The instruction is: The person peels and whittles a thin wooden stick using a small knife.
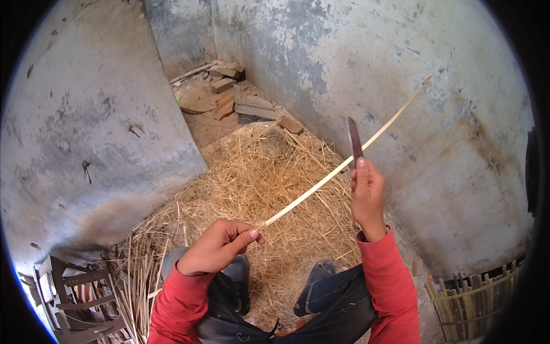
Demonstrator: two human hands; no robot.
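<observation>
A long, thin, pale strip that looks like split bamboo slants up and to the right across the middle of the view. My left hand pinches its lower end between thumb and fingers. In my right hand is a knife, its dark blade pointing up. The blade crosses the strip just above my right hand; whether they touch I cannot tell. Beyond the knife the strip's far end rises freely in front of the wall. The knife's handle is hidden in my fist.
Straw-like shavings cover the floor between my feet and ahead. Bricks and broken slabs lie in the far corner. Plastered walls stand at both sides. At lower left are long strips and a dark wooden chair; a slatted bamboo basket sits lower right.
</observation>
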